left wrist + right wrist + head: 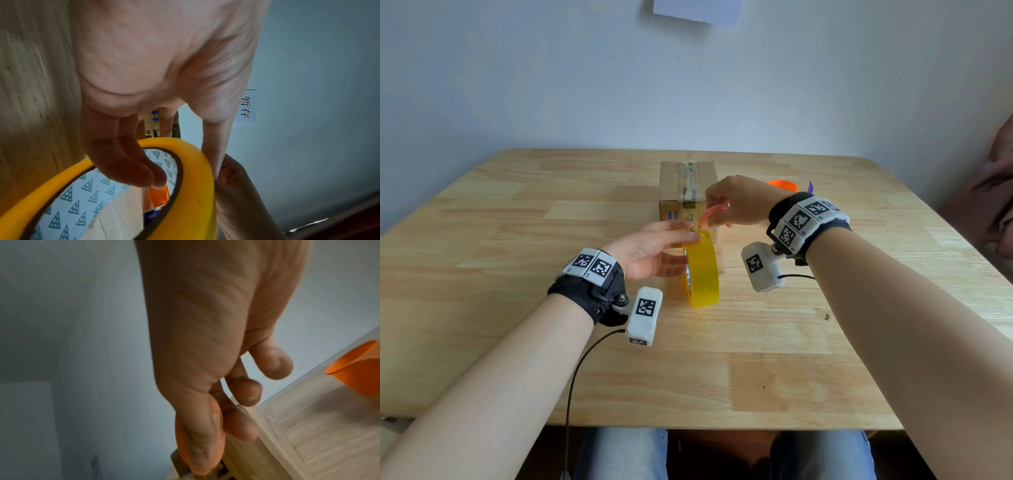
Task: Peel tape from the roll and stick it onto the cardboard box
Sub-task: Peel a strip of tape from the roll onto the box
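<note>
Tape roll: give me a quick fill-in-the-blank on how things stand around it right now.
1. The tape roll, coloured ___, stands on edge on the table.
2. The left hand grips the roll, while the right hand pinches a tool with an ___ handle.
3. In the head view, the cardboard box sits ___ the roll.

Missing words: yellow; orange; behind

Orange bowl (783,185) on wooden table (517,240)
</note>
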`<action>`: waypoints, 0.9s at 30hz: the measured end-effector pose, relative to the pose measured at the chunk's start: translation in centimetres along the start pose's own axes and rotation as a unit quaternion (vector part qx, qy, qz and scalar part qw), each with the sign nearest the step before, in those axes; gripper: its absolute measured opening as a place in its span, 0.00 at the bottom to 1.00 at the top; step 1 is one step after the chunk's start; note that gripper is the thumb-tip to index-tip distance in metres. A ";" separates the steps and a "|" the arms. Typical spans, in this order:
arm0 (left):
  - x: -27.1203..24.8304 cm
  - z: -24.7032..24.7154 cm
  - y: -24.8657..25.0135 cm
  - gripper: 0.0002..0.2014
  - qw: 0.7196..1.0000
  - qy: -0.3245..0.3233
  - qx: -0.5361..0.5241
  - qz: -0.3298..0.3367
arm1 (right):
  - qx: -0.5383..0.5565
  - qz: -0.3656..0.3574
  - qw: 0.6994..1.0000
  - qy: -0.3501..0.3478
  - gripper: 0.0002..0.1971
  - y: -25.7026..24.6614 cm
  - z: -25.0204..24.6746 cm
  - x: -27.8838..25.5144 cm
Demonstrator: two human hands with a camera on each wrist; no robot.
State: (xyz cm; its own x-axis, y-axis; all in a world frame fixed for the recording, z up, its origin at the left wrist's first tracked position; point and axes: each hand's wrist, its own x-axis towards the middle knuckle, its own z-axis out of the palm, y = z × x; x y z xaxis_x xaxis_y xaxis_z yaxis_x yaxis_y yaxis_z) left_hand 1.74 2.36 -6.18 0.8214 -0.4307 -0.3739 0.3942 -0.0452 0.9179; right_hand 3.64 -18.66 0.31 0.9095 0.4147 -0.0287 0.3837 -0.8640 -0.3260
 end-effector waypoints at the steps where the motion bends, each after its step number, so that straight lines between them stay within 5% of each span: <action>1: 0.0 -0.1 0.0 0.16 1.000 0.000 -0.003 -0.001 | 0.004 0.003 1.000 0.005 0.06 0.3 -0.1 -0.1; 10: -0.2 -0.1 0.0 0.26 1.000 -0.008 -0.002 0.000 | 0.048 0.012 0.998 0.033 0.08 1.1 -0.3 -0.5; 15: -0.3 0.0 0.0 0.16 1.000 -0.001 -0.001 0.001 | 0.038 0.002 0.999 0.010 0.07 0.8 0.8 -0.1; 19: -0.3 -0.1 0.0 0.29 1.000 0.010 -0.002 -0.002 | 0.007 0.032 0.999 0.000 0.07 2.2 0.5 -1.0; 27: -0.3 0.1 0.2 0.31 1.000 0.006 0.004 -0.010 | 0.062 0.030 0.997 0.045 0.07 1.3 0.1 -0.9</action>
State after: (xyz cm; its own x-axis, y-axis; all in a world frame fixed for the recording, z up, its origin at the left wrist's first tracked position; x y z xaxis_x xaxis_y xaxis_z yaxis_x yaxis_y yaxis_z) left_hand 1.53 2.37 -5.82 0.8187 -0.4186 -0.3931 0.4071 -0.0598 0.9114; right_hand 3.31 -20.09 -0.23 0.9432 0.3307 0.0303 0.3095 -0.8424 -0.4411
